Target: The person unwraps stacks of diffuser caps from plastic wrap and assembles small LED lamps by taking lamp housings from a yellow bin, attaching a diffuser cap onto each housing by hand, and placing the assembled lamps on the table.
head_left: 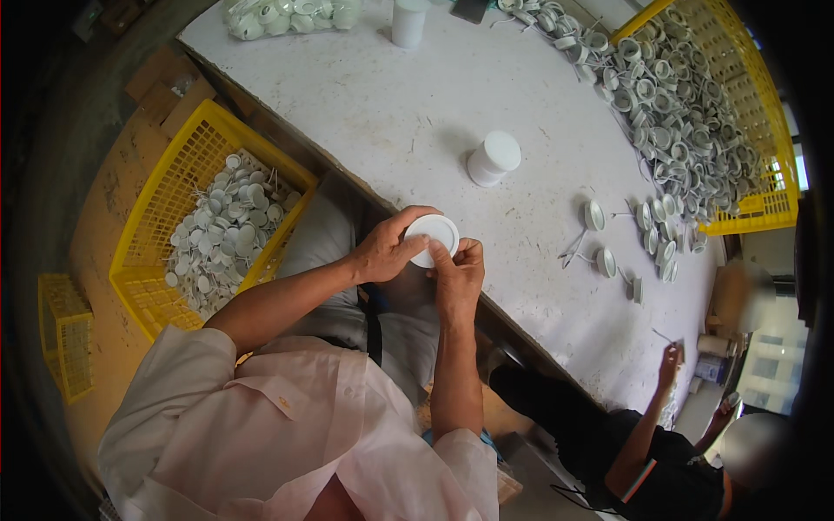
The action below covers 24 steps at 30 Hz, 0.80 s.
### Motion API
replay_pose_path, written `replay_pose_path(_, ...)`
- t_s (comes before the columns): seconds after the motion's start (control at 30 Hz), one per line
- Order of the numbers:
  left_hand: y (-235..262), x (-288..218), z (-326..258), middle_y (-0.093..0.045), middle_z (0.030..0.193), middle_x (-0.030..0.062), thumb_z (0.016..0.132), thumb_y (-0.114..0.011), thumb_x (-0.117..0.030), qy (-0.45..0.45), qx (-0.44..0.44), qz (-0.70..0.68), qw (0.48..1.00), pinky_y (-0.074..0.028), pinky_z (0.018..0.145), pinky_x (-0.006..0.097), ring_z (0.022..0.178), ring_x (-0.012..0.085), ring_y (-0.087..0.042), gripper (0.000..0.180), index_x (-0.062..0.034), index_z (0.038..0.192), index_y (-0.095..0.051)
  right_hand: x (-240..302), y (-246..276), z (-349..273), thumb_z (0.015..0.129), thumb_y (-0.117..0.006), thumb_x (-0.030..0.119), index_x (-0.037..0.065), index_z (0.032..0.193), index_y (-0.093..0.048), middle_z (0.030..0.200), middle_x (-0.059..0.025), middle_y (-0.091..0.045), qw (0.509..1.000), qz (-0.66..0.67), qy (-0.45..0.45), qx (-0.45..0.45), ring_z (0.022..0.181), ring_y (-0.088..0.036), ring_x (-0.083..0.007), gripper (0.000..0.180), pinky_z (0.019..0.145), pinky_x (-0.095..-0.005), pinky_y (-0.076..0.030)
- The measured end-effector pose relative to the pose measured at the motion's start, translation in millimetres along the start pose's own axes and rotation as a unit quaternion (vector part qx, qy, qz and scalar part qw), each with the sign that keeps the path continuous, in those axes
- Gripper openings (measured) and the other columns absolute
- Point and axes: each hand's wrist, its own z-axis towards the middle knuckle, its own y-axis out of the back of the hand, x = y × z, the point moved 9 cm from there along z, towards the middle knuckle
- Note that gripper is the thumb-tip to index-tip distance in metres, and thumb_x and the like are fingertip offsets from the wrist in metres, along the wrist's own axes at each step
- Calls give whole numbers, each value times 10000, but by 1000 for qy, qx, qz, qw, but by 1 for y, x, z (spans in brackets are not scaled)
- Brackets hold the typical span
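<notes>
While both hands are busy at the near edge of the desk, here is how things stand:

Left hand (387, 250): its fingers wrap around the side of a round white lid (433, 238).
Right hand (458, 276): its fingertips pinch and press on the lid's near rim.
Where the lid is: up in the hands, just over the near edge of the white desk (391, 104).
Done so far: it looks like a lot. The yellow basket (156, 208) on the floor, off the desk's left side, holds a big heap of small white lids (228, 230).
Left to do: it looks like a lot too. The far yellow basket (764, 104), at the desk's right edge, spills a big pile of white ring parts (686, 113) onto the desk.
Middle of desk: one white jar with its cap on (493, 159).
Far edge: a clear bag of white parts (291, 16).
Someone else: another person's hand (671, 358) works at the desk's right end.
</notes>
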Motion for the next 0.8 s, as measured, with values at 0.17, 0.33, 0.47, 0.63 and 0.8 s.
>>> replay_pose_path(0.17,-14,11,6,-572,1118,97,923,-512,-111,70,17,-38,997,-461,879,295,1034,144,-542,370,-29,1277,-441,3,12,-4,840,-669,81,85,889,-422,803,-46,-572,999,-35,25,-16,615,-545,-62,251,465,-179,-454)
replay_pose_path(0.33,15,11,-9,-572,1101,79,759,-656,-57,46,-27,-54,997,-465,876,308,1011,154,-552,514,-15,1235,-467,-22,-4,-3,897,-602,130,55,951,-489,774,-9,-556,997,29,13,77,643,-529,-50,147,527,-185,-433)
replay_pose_path(0.47,77,46,-33,-567,1100,76,711,-711,-79,99,-165,21,981,-483,836,294,989,150,-562,607,-21,1257,-452,3,41,-9,899,-588,102,15,1009,-556,835,-15,-587,999,-13,48,15,724,-539,-64,143,662,-207,-458)
replay_pose_path(0.63,211,103,-103,-580,1107,105,840,-646,-188,272,-334,-41,901,-436,585,258,865,179,-635,540,-58,1311,-416,81,249,-28,839,-655,183,14,844,-597,710,-58,-565,793,-373,203,-437,637,-518,-151,178,619,-300,-443)
replay_pose_path(0.8,334,211,-201,-575,1093,104,891,-536,-210,340,-422,20,840,-383,469,253,764,178,-646,501,-101,1356,-383,88,354,-13,795,-634,366,41,872,-630,851,-124,-644,686,-536,-17,-492,810,-619,-309,334,734,-420,-479)
